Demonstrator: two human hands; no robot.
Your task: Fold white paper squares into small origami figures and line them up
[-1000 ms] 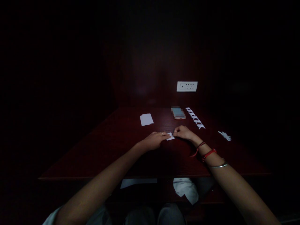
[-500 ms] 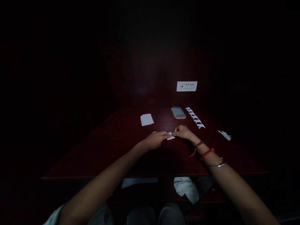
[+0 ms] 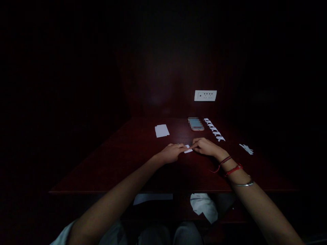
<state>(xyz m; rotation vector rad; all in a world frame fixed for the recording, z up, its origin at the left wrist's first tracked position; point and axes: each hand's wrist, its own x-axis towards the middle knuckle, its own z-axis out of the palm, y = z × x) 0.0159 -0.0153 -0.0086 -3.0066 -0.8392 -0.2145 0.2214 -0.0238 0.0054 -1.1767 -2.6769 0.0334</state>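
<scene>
A small folded piece of white paper (image 3: 188, 150) lies on the dark red table in the head view, between my two hands. My left hand (image 3: 171, 153) holds its left side down, the fingers together and reaching right, a ring on one of them. From the other side, my right hand (image 3: 204, 146) is closed at the paper's right edge, its index finger pressed onto the sheet and the other fingers curled under. The two hands' fingertips nearly meet over the paper and cover part of it.
A stack of white paper sheets (image 3: 161, 131) lies behind my left hand. Farther back are a phone (image 3: 196, 124) with a blurred screen and a row of folded paper pieces (image 3: 214, 129). Paper strips (image 3: 246, 149) lie at right. A socket panel (image 3: 205, 95) is on the wall.
My right hand's fingers have shifted from pinching at the paper's right edge to pressing it with the index finger. The left hand stays on the paper. The view has shifted slightly.
</scene>
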